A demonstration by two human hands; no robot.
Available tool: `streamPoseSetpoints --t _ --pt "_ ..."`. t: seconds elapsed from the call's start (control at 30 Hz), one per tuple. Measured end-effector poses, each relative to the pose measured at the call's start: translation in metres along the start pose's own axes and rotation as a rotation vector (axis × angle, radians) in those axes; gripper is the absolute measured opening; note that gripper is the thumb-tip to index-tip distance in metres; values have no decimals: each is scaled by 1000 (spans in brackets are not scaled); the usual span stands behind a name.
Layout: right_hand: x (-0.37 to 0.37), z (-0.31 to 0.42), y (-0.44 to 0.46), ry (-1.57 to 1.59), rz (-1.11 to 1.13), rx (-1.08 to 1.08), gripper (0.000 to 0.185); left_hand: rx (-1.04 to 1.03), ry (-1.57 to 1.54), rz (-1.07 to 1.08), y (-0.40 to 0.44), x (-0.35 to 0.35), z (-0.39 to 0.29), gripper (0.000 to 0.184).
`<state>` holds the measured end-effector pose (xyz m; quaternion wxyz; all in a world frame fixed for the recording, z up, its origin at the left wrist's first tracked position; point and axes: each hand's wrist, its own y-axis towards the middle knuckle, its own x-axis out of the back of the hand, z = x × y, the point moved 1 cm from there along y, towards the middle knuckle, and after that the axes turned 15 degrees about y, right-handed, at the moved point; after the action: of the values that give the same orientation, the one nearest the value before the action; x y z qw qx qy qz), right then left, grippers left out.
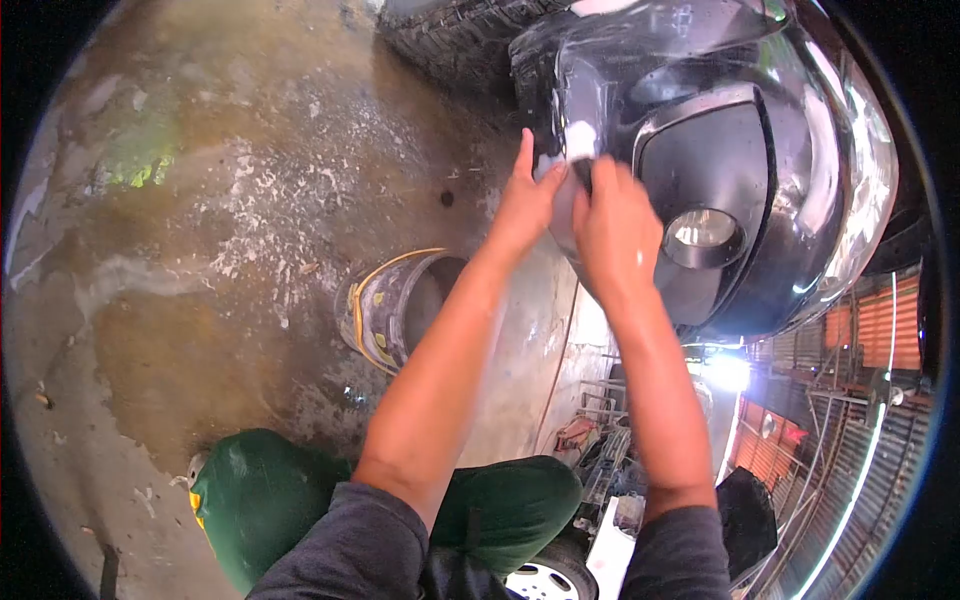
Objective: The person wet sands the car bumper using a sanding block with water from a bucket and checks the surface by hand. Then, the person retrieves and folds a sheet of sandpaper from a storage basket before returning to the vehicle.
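Observation:
A dark car bumper point(700, 170) with a smeared, whitish wet patch along its edge fills the upper right. At that edge is my left hand point(520, 212), one finger and the thumb stretched apart, resting against the bumper's lower corner. My right hand point(617, 235) is closed and pressed to the bumper surface just beside it. Between its thumb and fingers shows a small dark piece point(582, 174), blurred and mostly covered. A round fog light point(703, 236) sits in the bumper's black insert, right of my right hand.
A stained bucket point(372, 312) with a yellow band stands on the wet, white-spattered concrete floor point(230, 210), left of my left forearm. The car's tire point(455, 45) is at the top. My green-trousered knees point(270, 500) are below. Another vehicle's wheel point(550, 575) shows at the bottom.

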<state>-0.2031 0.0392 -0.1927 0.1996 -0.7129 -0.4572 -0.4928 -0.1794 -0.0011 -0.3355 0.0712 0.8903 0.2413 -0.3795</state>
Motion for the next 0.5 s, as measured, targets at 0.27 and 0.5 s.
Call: streamPoseSetpoints --t 0.27,0.5 --pt "0 -7 -48 118 -52 -76 21 54 -2 -55 17 -6 -12 112" --pt "-36 -27 -199 447 300 -374 23 -53 423 -175 3 -21 -26 131"
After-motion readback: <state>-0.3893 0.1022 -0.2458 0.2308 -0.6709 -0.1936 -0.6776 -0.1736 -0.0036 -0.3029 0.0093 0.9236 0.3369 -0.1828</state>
